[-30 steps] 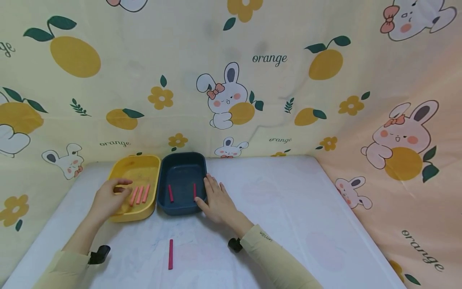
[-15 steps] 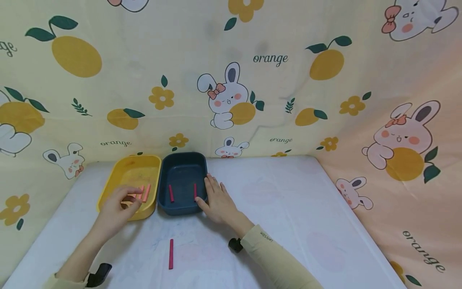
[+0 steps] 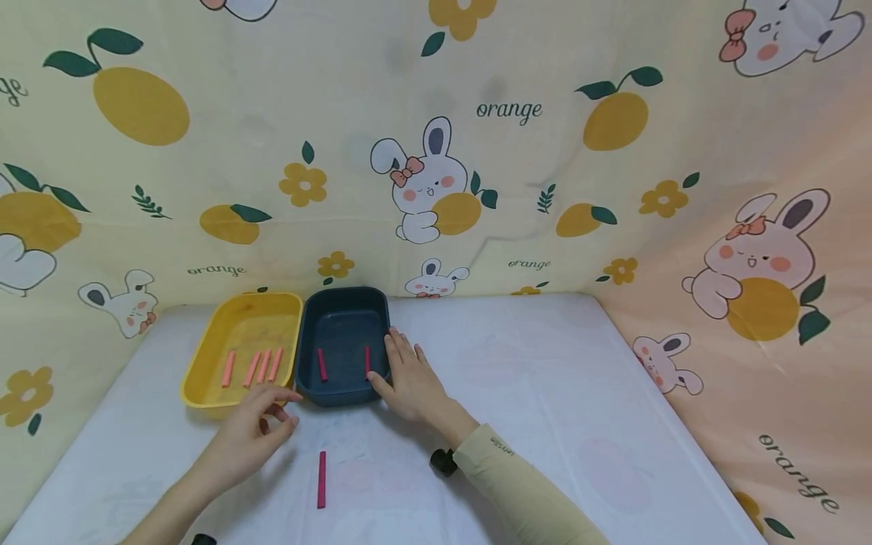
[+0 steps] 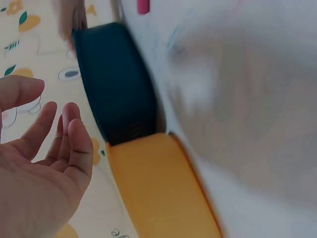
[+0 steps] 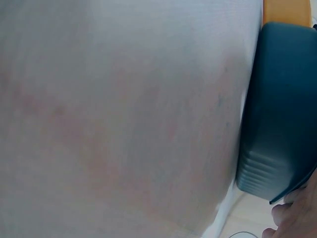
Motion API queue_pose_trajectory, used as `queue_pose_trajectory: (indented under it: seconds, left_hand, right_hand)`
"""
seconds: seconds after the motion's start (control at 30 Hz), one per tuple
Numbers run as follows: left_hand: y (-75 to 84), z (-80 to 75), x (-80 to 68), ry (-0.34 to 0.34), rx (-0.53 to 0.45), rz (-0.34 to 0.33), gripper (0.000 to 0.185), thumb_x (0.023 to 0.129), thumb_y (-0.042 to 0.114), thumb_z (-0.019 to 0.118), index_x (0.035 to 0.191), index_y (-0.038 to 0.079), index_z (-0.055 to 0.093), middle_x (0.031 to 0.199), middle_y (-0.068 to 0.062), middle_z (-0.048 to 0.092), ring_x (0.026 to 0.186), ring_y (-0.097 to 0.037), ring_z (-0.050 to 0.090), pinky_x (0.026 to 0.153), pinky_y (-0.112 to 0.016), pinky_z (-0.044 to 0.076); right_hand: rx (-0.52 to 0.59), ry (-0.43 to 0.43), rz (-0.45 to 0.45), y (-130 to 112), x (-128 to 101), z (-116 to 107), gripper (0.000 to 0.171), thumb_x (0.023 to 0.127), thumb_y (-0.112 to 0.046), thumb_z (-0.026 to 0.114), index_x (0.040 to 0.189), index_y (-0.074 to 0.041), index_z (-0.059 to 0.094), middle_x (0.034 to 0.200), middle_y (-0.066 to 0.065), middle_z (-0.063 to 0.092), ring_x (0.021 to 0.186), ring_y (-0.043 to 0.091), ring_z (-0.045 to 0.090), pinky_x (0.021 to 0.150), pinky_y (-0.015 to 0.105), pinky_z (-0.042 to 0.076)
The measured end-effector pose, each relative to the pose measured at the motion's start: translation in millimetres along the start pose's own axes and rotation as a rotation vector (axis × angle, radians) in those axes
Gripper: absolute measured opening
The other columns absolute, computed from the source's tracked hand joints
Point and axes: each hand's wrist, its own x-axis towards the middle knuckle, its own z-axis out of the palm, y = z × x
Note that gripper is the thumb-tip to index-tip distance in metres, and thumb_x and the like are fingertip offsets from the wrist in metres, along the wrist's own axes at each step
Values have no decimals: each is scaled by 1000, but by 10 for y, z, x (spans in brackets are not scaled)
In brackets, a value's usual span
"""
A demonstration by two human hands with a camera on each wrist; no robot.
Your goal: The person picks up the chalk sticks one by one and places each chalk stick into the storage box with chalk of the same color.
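My left hand [image 3: 252,435] hovers just in front of the yellow tray [image 3: 197,401], fingers loosely bent, with nothing between thumb and fingertips. In the left wrist view that left hand [image 4: 49,163] has an empty gap between thumb and fingers. Several short pink sticks [image 3: 228,369] lie in the yellow tray. Beside it stands the dark blue tray [image 3: 344,303], holding two darker red sticks [image 3: 322,365]. My right hand [image 3: 415,386] rests with straight fingers along the blue tray's right side, its thumb over the front right rim. One longer dark red stick [image 3: 322,480] lies on the table.
The two trays stand side by side at the back left of the white-covered table [image 3: 518,393]. Behind and to the right hangs a printed cloth [image 3: 327,91] with rabbits and oranges, meeting the table's back and right edges.
My left hand has moved out of the yellow tray, toward the front and right, uncovering the leftmost pink stick there. My right hand stays at the blue tray.
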Motion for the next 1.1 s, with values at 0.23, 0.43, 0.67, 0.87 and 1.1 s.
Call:
queue_pose_trajectory:
  seconds: [0.23, 0.43, 0.67, 0.87, 1.1]
  left_hand:
    - [-64, 154, -53, -111, -28, 12, 30, 92, 8, 76, 120, 7, 66, 114, -8, 63, 88, -11, 59, 68, -23, 51]
    - [-125, 261, -93, -232, -45, 21, 39, 89, 15, 80, 123, 4, 63, 116, -8, 60, 90, -17, 57, 69, -23, 51]
    - [-113, 357, -104, -312, 16, -58, 43, 87, 18, 82, 123, 5, 64, 109, -4, 55, 88, -17, 52, 71, -24, 48]
    - [-84, 441, -137, -303, 46, -10, 45, 84, 18, 84, 121, 3, 64, 98, -3, 49, 77, -8, 47, 64, -24, 42]
    - [-55, 499, -136, -312, 64, -55, 44, 84, 19, 86, 119, 3, 65, 94, -3, 48, 74, -10, 46, 62, -24, 41]
  right_hand:
    - [-13, 1, 3, 6, 2, 4, 84, 107, -62, 32, 166, -5, 15, 175, 8, 8, 160, 22, 11, 127, 47, 14]
    - [-14, -9, 8, 5, 7, 5, 84, 107, -63, 32, 166, -6, 14, 175, 7, 7, 160, 22, 10, 127, 47, 13]
    - [-11, -5, 9, -3, 1, -3, 84, 107, -63, 31, 166, -6, 14, 175, 7, 6, 160, 22, 9, 127, 46, 12]
    - [-5, -4, 13, -8, 2, -2, 84, 107, -63, 33, 166, -6, 15, 175, 7, 7, 160, 22, 10, 127, 47, 13]
    - [2, -10, 19, -12, 3, -4, 84, 107, -63, 34, 166, -7, 15, 175, 7, 7, 160, 22, 10, 127, 47, 12]
